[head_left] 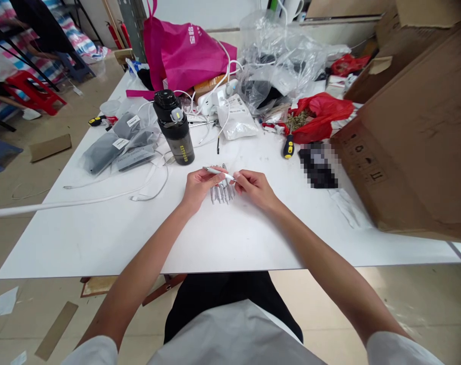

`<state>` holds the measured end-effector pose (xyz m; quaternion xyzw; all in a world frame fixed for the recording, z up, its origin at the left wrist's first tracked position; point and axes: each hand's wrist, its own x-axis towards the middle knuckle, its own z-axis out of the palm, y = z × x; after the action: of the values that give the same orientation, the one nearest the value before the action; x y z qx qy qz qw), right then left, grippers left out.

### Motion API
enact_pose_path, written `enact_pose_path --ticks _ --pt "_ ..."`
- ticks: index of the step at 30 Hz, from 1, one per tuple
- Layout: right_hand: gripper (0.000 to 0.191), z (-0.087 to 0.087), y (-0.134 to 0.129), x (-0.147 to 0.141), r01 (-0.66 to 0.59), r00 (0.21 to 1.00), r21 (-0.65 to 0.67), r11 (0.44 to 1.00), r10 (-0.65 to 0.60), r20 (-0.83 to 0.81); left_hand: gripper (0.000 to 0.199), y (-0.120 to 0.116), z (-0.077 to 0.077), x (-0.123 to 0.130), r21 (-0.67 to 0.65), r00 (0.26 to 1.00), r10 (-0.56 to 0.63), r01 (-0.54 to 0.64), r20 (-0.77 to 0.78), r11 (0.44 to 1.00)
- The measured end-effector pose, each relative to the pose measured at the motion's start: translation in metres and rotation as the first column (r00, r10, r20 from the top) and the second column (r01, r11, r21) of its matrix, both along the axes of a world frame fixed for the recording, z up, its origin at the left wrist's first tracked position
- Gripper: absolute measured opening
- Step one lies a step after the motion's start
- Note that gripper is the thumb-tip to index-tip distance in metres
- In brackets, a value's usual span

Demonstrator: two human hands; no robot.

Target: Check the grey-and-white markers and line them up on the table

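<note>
A white pen (217, 173) lies across my left hand (198, 188), whose fingers are shut on its barrel. My right hand (254, 188) pinches the pen's far tip between thumb and fingers. Just below the pen, a bunch of silver-and-white pens (221, 188) lies side by side on the white table (101, 243), partly hidden by both hands. My hands hover over this bunch. Whether they touch it is hard to tell.
A black water bottle (174, 128) stands left of my hands, beside grey packages (118, 139) and white cables (101, 197). A yellow-handled screwdriver (288, 146) lies near a red plastic bag (319, 117). A large cardboard box (405, 137) sits at the right.
</note>
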<state>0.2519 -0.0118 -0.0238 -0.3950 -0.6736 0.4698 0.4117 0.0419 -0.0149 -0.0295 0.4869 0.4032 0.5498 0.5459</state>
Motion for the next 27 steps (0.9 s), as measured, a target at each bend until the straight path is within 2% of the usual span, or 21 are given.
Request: enact_pose_path --ticks 6,9,11,15,19,21,24,27 --pt "0.047 0.003 -0.001 0.000 0.026 0.995 -0.004 1.000 -0.026 -0.099 0.024 0.000 0.000 -0.001 -0.009 1.000 0.002 -0.001 0.022 1.000" --pt "0.051 0.003 0.000 0.000 -0.035 0.994 -0.091 0.995 0.026 -0.102 0.025 0.001 0.000 -0.001 -0.020 1.000 0.002 -0.002 0.013 1.000" --pt "0.048 0.003 0.000 -0.001 -0.077 0.981 -0.160 0.984 0.047 -0.187 0.025 0.001 0.000 -0.001 -0.019 1.000 -0.009 0.009 0.016 1.000" --pt "0.044 0.002 0.001 -0.002 -0.117 0.935 -0.230 0.966 0.029 -0.354 0.022 0.000 0.001 -0.001 0.027 1.000 -0.023 0.023 0.017 0.999" --pt "0.044 0.006 0.002 -0.003 -0.169 0.900 -0.339 0.926 0.005 -0.436 0.024 -0.003 0.006 0.000 0.088 0.998 -0.030 0.034 -0.049 0.996" --pt "0.045 0.008 0.005 -0.001 -0.103 0.882 -0.335 0.937 -0.070 -0.467 0.033 -0.003 0.006 -0.001 0.094 0.995 -0.051 0.059 -0.086 0.994" --pt "0.049 0.008 0.015 0.006 0.085 0.840 -0.261 0.962 -0.210 -0.500 0.049 0.000 0.004 -0.002 0.100 0.987 -0.075 0.090 -0.143 0.991" --pt "0.056 0.005 0.028 0.018 0.218 0.815 -0.214 0.952 -0.299 -0.496 0.042 0.005 0.002 -0.007 0.151 0.973 0.031 0.004 -0.230 0.988"
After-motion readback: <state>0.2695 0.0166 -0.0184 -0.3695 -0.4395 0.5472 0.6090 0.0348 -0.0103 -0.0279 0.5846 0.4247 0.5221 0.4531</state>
